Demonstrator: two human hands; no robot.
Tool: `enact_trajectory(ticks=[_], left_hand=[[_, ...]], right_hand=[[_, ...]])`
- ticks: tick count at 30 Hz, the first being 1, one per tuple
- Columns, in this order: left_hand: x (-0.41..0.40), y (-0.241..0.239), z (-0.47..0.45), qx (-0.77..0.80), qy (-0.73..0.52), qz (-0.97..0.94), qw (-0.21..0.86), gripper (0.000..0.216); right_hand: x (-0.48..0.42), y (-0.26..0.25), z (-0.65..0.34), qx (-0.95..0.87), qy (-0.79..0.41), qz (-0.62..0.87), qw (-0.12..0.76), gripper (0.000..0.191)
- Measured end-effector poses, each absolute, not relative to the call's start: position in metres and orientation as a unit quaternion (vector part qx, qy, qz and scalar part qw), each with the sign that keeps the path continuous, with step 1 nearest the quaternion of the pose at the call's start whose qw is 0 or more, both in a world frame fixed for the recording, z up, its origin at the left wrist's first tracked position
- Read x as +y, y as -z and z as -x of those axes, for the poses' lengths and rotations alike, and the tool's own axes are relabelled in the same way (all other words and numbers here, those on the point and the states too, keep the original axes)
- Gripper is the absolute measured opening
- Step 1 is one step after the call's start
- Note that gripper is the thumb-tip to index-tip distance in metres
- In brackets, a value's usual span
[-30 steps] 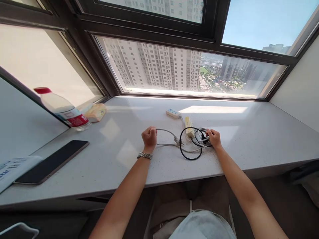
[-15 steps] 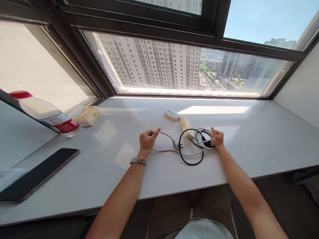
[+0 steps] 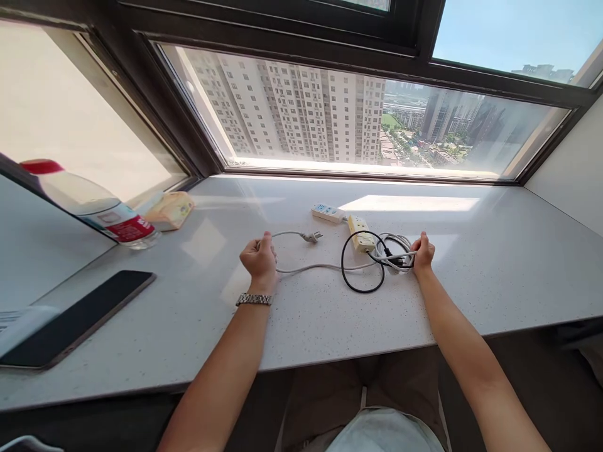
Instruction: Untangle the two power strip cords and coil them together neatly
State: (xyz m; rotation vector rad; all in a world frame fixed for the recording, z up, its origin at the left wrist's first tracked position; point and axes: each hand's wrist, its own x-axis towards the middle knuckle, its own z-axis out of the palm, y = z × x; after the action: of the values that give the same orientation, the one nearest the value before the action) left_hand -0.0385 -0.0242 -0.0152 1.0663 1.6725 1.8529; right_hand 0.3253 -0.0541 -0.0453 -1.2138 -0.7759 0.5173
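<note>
My left hand is closed around a grey power cord, and the cord's plug sticks out to the right of the fist. My right hand is closed on the bundled grey cord coils. A black plug lies among the coils, just left of that hand. Between the hands, a black cord forms a loop on the counter. Behind it sit a yellowish power strip and a white power strip, nearly end to end.
A dark phone lies on the white speckled counter at the left. A red-capped plastic bottle and a yellowish packet stand near the left window corner. The window frame runs along the back.
My left hand has moved left, drawing the grey cord and its plug away from the black loop and stretching the cord straighter. My right hand keeps its grip, slightly further right.
</note>
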Motion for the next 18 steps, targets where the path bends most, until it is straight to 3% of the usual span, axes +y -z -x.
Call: enact_trajectory(ticks=[5, 10, 14, 18], left_hand=[[-0.0306, 0.0124, 0.0342, 0.61, -0.644, -0.404, 0.224, 0.03], [-0.0341, 0.0105, 0.032, 0.619, -0.627, -0.449, 0.15, 0.02], [-0.0333, 0.0123, 0.0333, 0.657, -0.496, -0.56, 0.097, 0.032], [-0.032, 0.0156, 0.0307, 0.677, -0.397, -0.606, 0.126, 0.023]], right_hand=[[-0.0587, 0.0431, -0.322, -0.42, -0.257, 0.552, 0.673, 0.047], [-0.0592, 0.0424, -0.3246, -0.44, -0.232, 0.587, 0.639, 0.029], [-0.0565, 0.0437, -0.3269, -0.461, -0.23, 0.609, 0.603, 0.029], [-0.0541, 0.0468, -0.3276, -0.485, -0.254, 0.604, 0.579, 0.024]])
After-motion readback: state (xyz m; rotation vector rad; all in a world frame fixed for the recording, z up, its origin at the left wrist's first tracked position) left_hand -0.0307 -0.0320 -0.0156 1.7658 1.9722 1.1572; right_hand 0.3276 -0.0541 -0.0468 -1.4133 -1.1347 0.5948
